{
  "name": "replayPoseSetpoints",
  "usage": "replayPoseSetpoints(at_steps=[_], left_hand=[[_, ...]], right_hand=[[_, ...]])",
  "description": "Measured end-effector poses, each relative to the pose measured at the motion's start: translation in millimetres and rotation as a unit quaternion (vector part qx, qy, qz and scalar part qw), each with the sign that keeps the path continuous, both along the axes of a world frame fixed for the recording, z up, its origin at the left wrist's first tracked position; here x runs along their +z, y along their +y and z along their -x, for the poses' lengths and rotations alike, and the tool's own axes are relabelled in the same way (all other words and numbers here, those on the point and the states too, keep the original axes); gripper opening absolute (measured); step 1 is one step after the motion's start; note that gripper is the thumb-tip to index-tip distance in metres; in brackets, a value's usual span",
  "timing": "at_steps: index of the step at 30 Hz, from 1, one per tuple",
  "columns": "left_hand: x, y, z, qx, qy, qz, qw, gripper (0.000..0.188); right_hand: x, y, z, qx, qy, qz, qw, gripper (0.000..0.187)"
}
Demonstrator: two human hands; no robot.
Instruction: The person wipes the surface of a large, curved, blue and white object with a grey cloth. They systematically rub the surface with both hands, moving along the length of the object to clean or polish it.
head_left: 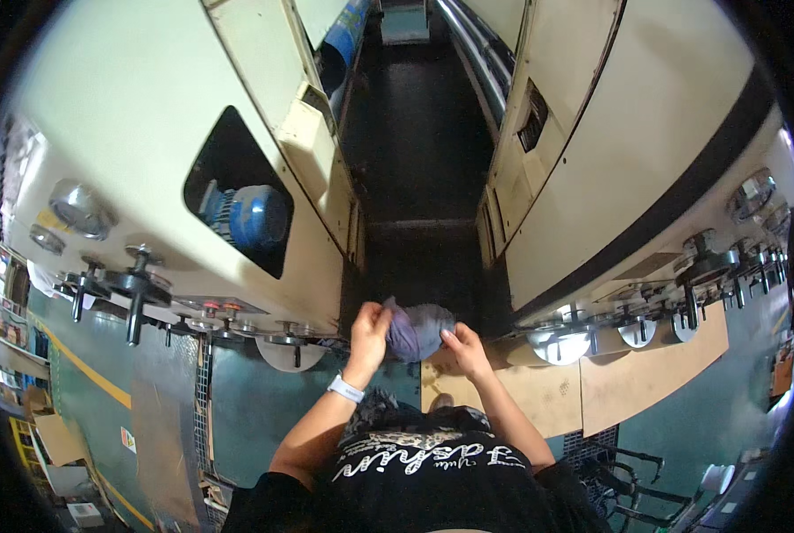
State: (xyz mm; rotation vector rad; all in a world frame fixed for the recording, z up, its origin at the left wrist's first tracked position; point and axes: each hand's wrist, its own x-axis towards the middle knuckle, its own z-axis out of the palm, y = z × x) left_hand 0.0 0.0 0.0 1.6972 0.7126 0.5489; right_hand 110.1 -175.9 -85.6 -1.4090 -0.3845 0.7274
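Note:
A crumpled purple-grey cloth (417, 331) hangs between my two hands, in front of my body at the mouth of a dark gap between two machines. My left hand (370, 332) is closed on its left edge, fingers pinched together. On the opposite edge, my right hand (464, 347) grips the cloth between thumb and fingers. The cloth's folds hide some of the fingertips of both hands.
Cream machine housings rise on both sides, the left one (148, 115) with a blue motor (259, 216) in an opening. Black handwheels (137, 286) stick out toward me. Brown board (539, 395) covers floor at right; a metal chair frame (632, 480) stands behind.

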Motion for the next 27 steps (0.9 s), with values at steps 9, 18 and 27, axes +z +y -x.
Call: replayPoseSetpoints(at_steps=[9,18,27], left_hand=[[12,67,-150,-0.080,-0.102,0.021,0.991,0.013],[53,162,-355,0.007,-0.148,-0.005,0.989,0.015],[79,286,-495,0.088,-0.164,-0.104,0.977,0.016]], right_hand=[[19,87,-119,0.084,0.085,-0.079,0.990,0.022],[28,137,-277,-0.213,0.115,-0.109,0.964,0.014],[26,219,-435,-0.241,0.230,-0.240,0.912,0.016]])
